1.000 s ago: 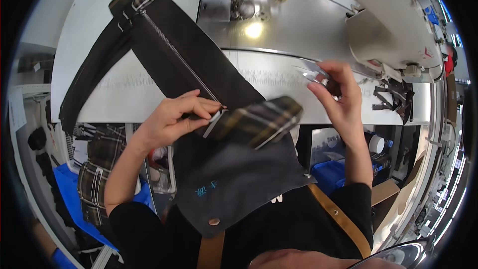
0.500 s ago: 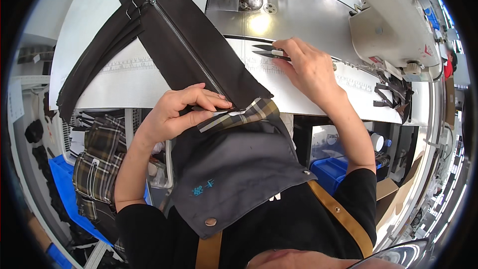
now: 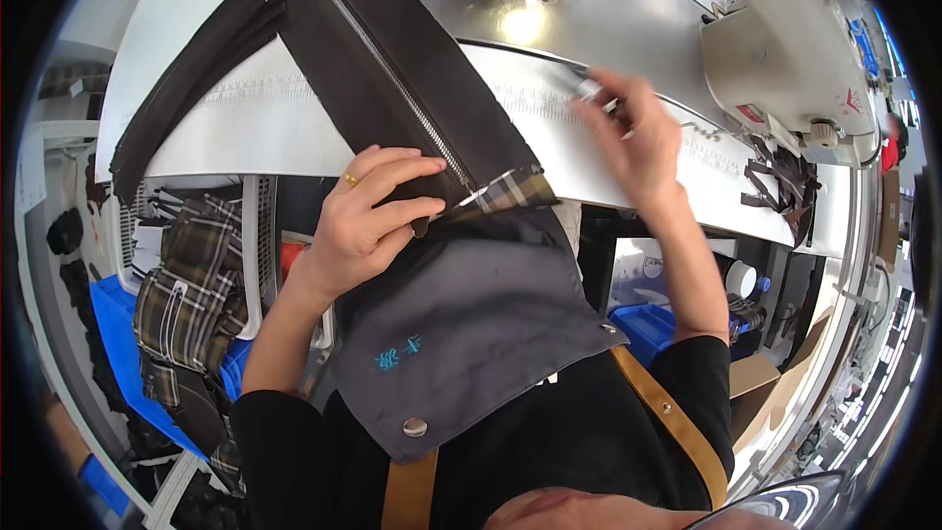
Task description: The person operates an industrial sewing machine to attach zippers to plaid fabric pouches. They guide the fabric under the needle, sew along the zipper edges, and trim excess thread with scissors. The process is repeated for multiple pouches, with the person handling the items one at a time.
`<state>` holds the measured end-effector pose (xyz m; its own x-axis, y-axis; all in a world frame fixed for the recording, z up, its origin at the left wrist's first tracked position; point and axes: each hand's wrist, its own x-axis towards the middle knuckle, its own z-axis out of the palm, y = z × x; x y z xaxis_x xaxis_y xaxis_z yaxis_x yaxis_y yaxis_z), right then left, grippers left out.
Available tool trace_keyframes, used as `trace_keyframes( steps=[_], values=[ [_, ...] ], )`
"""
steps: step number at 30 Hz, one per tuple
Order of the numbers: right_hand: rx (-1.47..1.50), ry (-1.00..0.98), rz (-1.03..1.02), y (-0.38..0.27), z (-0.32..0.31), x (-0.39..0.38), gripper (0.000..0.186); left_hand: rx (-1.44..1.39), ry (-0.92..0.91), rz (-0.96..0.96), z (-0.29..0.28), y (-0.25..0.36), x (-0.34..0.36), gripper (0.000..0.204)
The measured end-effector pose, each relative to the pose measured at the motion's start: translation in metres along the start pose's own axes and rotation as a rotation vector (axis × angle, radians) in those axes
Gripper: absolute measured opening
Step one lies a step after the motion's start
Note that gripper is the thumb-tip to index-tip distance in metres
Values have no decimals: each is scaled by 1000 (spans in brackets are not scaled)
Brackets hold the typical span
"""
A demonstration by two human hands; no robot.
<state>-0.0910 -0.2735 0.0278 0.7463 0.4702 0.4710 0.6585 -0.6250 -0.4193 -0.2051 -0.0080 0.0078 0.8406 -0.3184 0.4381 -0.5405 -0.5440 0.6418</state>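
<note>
The dark bag [image 3: 392, 69] has slid further up the bench [image 3: 245, 128] toward the sewing machine [image 3: 785, 49], so its plaid end now sits at the bench edge. The left hand [image 3: 378, 216] keeps its grip pinched on that zipper [image 3: 392, 88] end. Beyond it, the right hand [image 3: 638, 137] has lifted, fingers closed around small snips [image 3: 592, 90], blurred.

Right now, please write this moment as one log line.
left hand: pinching dark zippered fabric bag | right hand: small metal tool, white worktable
</note>
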Motion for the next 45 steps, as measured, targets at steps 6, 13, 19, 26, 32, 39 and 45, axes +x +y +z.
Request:
trace_keyframes(
  steps=[6,13,19,26,32,39,45],
  values=[
    [-292,-63,-85,9,-20,-21,40,239,168,-25,21,6,-28,37],
    [396,-150,135,-61,6,-23,20,290,257,-87,36,26,-14,30],
    [72,-28,-616,-100,7,-20,32,-1444,189,-683,12,30,30,39],
    [137,-140,-325,-98,29,-46,36,-1334,302,-810,16,15,50,28],
    [218,-124,-260,-94,35,-53,32,-1316,329,-820,21,16,48,30],
    [222,92,-236,-69,26,-40,25,-1322,343,-792,23,16,47,34],
    [82,137,-275,-65,41,-17,28,-1319,346,-763,25,13,47,32]
  ],
)
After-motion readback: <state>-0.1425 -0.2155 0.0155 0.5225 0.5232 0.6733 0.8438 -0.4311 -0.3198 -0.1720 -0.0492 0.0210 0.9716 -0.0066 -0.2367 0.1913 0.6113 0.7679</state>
